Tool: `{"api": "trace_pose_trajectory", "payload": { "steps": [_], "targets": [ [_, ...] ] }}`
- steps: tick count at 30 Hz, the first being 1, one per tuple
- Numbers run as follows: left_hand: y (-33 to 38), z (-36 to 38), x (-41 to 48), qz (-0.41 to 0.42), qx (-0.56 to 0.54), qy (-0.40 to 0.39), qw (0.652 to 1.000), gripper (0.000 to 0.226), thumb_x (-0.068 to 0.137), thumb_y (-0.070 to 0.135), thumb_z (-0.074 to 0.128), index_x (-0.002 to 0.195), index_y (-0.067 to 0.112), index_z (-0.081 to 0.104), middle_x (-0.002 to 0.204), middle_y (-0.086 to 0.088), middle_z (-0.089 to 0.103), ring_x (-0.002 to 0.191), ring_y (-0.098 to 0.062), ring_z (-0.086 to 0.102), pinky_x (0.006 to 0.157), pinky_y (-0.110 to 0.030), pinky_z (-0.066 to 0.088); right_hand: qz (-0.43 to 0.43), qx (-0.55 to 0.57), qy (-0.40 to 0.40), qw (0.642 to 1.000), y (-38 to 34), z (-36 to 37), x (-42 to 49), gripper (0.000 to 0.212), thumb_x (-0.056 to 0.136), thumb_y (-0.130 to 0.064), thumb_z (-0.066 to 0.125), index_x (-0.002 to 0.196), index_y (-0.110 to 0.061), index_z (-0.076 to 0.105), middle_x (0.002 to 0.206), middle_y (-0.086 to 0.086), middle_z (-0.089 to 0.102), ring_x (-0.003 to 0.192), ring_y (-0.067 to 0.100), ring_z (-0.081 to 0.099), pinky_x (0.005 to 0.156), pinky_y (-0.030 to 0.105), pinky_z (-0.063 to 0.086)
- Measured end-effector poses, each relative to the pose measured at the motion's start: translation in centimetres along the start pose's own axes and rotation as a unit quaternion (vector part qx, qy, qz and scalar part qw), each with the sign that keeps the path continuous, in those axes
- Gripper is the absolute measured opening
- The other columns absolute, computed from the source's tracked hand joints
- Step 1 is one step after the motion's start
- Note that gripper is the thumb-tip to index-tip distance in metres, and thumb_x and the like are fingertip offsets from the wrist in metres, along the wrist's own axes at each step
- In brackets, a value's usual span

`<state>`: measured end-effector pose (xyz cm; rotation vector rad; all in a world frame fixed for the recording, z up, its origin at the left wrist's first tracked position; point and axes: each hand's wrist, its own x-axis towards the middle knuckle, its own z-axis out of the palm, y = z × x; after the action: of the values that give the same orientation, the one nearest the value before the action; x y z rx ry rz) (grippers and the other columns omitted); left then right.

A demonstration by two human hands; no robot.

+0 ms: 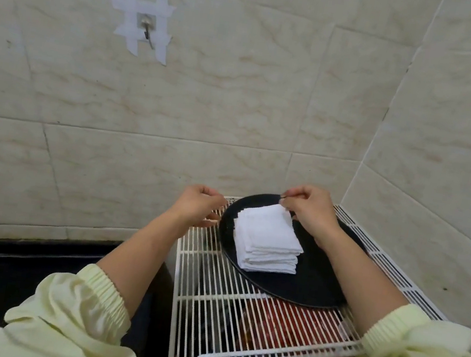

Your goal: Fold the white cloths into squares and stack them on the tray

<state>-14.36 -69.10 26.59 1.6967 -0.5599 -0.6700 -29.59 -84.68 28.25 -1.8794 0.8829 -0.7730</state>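
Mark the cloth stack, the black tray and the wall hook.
cloth stack (267,234), head view, middle of the top cloth.
black tray (313,286), head view, bare surface right of the stack.
wall hook (146,28), head view, its metal stem.

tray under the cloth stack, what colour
Black; the tray shows best in the head view, under the white cloth stack.

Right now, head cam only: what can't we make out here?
Left hand: whether its grip holds anything; the curled fingers face away from the head view.
Stack of cloths: the count; layers too thin, and the far corner is covered by the right hand pinching the top cloth.
Tray: right rim, hidden under the right forearm.
Red item under the wire rack: identity; wires cross it and the bottom edge cuts it off.
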Motion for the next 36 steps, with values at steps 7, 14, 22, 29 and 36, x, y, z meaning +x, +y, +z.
{"api": "trace_pose_trajectory", "payload": {
  "steps": [7, 14, 22, 29, 36],
  "targets": [
    [-2.5, -7.4, -2.5, 0.027, 0.063, 0.098, 0.993, 0.016, 0.086, 0.013, 0.067, 0.077, 0.017, 0.054, 0.086, -0.009, 0.062, 0.074, -0.021, 0.058, 0.066, -0.031, 0.052, -0.062, -0.110, -0.133, 0.983, -3.5, 10.1, -3.3, 0.011, 0.081, -0.011, 0.068, 0.074, -0.018, 0.064, 0.068, -0.004, 0.061, 0.064, 0.010, 0.055, 0.069, 0.028, 0.046],
    [-10.6, -20.6, -9.2, -0.036, 0.248, 0.197, 0.948, 0.012, 0.082, 0.021, 0.064, 0.091, 0.013, 0.066, 0.096, -0.009, 0.072, 0.093, -0.027, 0.066, 0.076, -0.029, 0.049, -0.108, -0.207, -0.286, 0.929, -6.3, 24.6, -10.2, 0.010, 0.081, -0.009, 0.065, 0.081, -0.001, 0.072, 0.074, 0.013, 0.063, 0.073, 0.020, 0.057, 0.065, 0.027, 0.040],
    [-19.2, -37.6, -19.6, -0.086, 0.427, 0.220, 0.873, 0.022, 0.085, 0.026, 0.058, 0.104, 0.017, 0.063, 0.116, -0.008, 0.054, 0.106, -0.027, 0.056, 0.089, -0.035, 0.049, -0.197, -0.299, -0.355, 0.864, -11.2, 40.1, -22.3, 0.004, 0.081, -0.016, 0.059, 0.084, -0.017, 0.060, 0.098, 0.011, 0.069, 0.095, 0.029, 0.062, 0.076, 0.030, 0.046],
    [-24.1, -51.3, -28.8, -0.153, 0.424, 0.281, 0.847, 0.019, 0.085, 0.027, 0.058, 0.102, 0.017, 0.062, 0.113, -0.007, 0.052, 0.106, -0.027, 0.055, 0.087, -0.037, 0.048, -0.285, -0.334, -0.390, 0.809, -16.8, 52.7, -32.4, 0.019, 0.083, -0.019, 0.057, 0.101, -0.012, 0.060, 0.111, 0.008, 0.064, 0.103, 0.028, 0.059, 0.080, 0.032, 0.047],
    [-27.5, -62.0, -35.0, -0.200, 0.421, 0.354, 0.811, 0.025, 0.088, 0.029, 0.057, 0.110, 0.017, 0.060, 0.118, -0.008, 0.050, 0.110, -0.028, 0.054, 0.088, -0.036, 0.046, -0.384, -0.324, -0.431, 0.750, -22.6, 64.8, -40.6, 0.019, 0.087, -0.021, 0.054, 0.105, -0.013, 0.054, 0.115, 0.008, 0.055, 0.104, 0.029, 0.056, 0.079, 0.034, 0.044]
  ]
}}
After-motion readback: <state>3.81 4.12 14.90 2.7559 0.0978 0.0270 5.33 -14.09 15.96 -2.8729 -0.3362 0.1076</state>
